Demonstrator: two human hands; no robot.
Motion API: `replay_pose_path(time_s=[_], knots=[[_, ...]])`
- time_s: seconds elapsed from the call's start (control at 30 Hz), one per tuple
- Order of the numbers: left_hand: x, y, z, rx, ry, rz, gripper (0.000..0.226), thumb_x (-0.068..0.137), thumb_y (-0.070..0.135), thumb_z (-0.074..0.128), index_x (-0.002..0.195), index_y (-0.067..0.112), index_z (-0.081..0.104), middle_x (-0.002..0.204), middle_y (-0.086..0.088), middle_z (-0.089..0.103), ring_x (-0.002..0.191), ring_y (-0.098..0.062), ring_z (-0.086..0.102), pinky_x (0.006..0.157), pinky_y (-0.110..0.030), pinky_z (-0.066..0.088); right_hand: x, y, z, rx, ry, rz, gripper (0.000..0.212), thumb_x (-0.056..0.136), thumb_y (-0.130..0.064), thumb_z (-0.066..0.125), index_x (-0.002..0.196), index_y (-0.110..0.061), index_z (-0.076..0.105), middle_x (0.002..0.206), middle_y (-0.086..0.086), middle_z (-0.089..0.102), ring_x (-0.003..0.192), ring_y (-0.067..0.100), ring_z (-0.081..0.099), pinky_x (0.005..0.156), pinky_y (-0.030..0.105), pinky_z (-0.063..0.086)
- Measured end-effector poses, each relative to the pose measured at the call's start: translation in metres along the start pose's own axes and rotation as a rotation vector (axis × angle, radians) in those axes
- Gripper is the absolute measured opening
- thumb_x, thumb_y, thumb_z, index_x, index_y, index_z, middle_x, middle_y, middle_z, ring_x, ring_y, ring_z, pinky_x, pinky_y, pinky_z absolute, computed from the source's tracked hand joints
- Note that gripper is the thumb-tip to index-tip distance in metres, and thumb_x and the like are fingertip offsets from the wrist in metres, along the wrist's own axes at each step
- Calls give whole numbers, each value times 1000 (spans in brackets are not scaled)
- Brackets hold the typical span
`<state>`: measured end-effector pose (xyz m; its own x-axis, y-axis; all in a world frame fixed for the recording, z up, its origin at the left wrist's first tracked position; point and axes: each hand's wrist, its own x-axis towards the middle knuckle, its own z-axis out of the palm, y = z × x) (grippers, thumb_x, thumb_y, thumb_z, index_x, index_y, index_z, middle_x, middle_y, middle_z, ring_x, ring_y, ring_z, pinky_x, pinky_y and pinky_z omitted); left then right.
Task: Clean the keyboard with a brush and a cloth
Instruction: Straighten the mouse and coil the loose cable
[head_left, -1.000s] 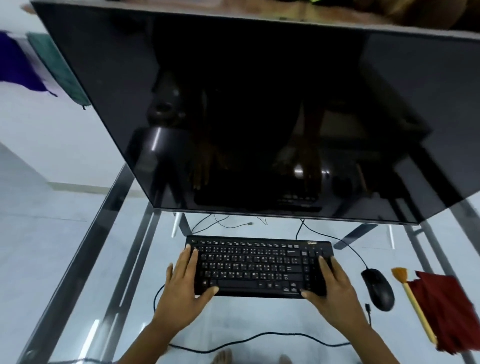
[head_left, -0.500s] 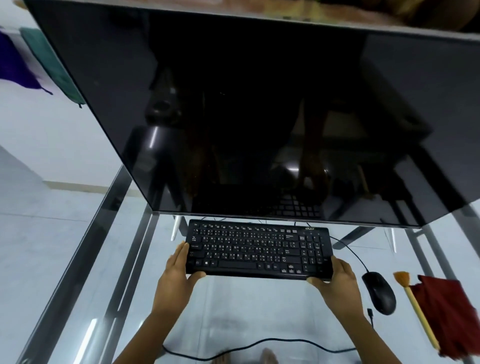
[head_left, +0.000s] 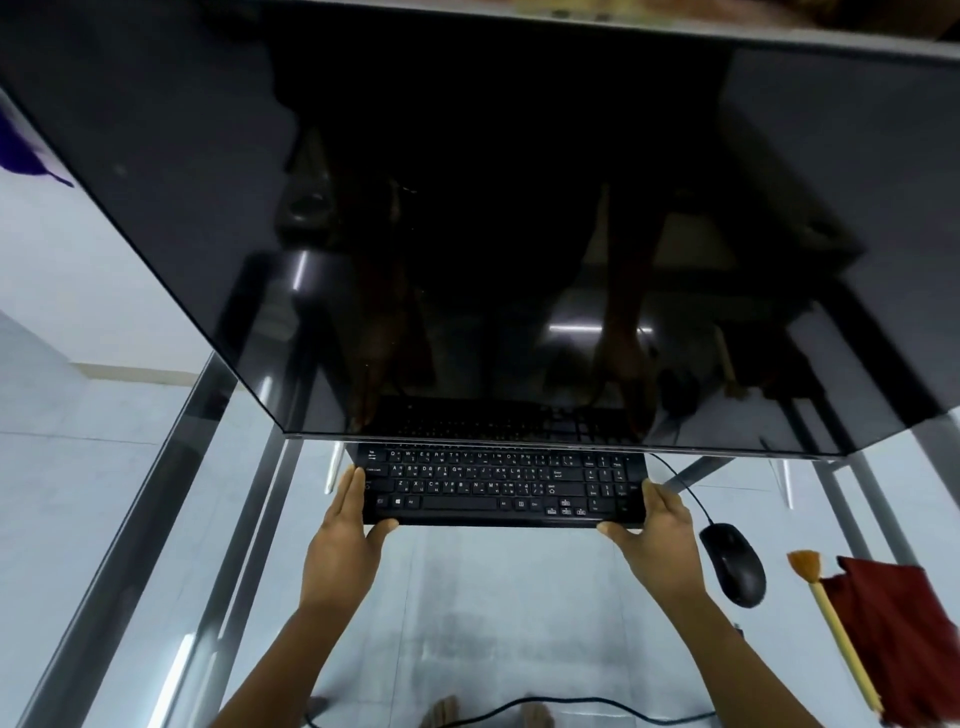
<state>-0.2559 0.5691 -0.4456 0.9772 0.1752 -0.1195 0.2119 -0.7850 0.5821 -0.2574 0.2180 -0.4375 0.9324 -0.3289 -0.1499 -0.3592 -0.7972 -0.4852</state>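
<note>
Table: clear glass, metal frame; pale floor beneath.
Keyboard: flat, black, rectangular.
Left grip: clasps keyboard's left end.
Right grip: clasps right end.

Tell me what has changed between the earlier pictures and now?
The keyboard went away from the person, its far rows now under the lower edge of the monitor. The left hand and right hand, earlier flat on the keys, now hold its ends. The mouse, brush and cloth stayed put.

Dark monitor over glass desk, black mouse right, cable in front.
</note>
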Motion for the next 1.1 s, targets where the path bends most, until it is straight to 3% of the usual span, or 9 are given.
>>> replay_pose_path(time_s=[0.3,0.47,0.53,0.6,0.63,0.7,0.73,0.87,1.1], knots=[[0,-2,3,36,27,-5,67,91,34,60,149,14,32,155,4,31,120,-28,58,87,-42,52,0,1,4,-54,13,7,62,84,-24,77,135,-1,50,145,14,41,123,38,42,94,40,45],[6,-4,6,52,15,-4,64,92,33,59,147,13,35,154,6,30,112,-29,62,81,-42,55,6,0,5,-50,12,14,59,84,-21,77,132,1,52,143,15,42,121,38,43,92,40,46],[8,-6,8,62,8,11,65,92,37,57,148,13,33,155,8,25,117,-30,59,84,-43,54,8,0,7,-46,10,11,56,84,-22,76,129,1,53,143,13,42,121,37,43,90,39,47],[8,-10,14,124,13,59,70,92,44,48,149,10,30,156,5,19,137,-28,38,104,-46,42,6,1,5,-47,9,-3,58,85,-22,75,133,-1,51,144,12,42,124,35,42,90,40,49],[6,-12,17,178,33,110,71,93,48,43,149,7,28,158,0,18,144,-26,24,115,-46,26,5,3,2,-48,17,-20,61,85,-21,74,137,-1,49,143,13,43,127,35,42,92,41,49],[-1,-6,25,274,63,231,72,97,53,35,150,5,24,159,-8,17,148,-22,9,120,-39,1,1,12,-5,-61,74,-54,60,86,-15,73,139,0,48,138,19,49,126,39,45,98,45,47],[-5,2,29,296,48,289,73,96,53,32,150,5,22,160,-8,16,148,-22,8,119,-38,-3,0,20,-10,-82,115,-55,57,86,-12,72,138,1,50,134,22,52,122,41,49,98,48,47],[-19,44,59,360,-86,523,68,96,49,30,150,8,24,159,-6,18,148,-18,8,117,-42,5,-11,55,-34,-164,224,1,47,87,1,66,133,3,54,124,26,58,107,44,56,89,53,52],[-17,97,100,478,-242,660,66,98,50,22,147,7,30,157,-7,25,146,-20,16,113,-50,13,-20,93,-45,-155,198,-12,46,81,2,72,126,-4,62,124,23,58,110,42,56,88,49,55]])
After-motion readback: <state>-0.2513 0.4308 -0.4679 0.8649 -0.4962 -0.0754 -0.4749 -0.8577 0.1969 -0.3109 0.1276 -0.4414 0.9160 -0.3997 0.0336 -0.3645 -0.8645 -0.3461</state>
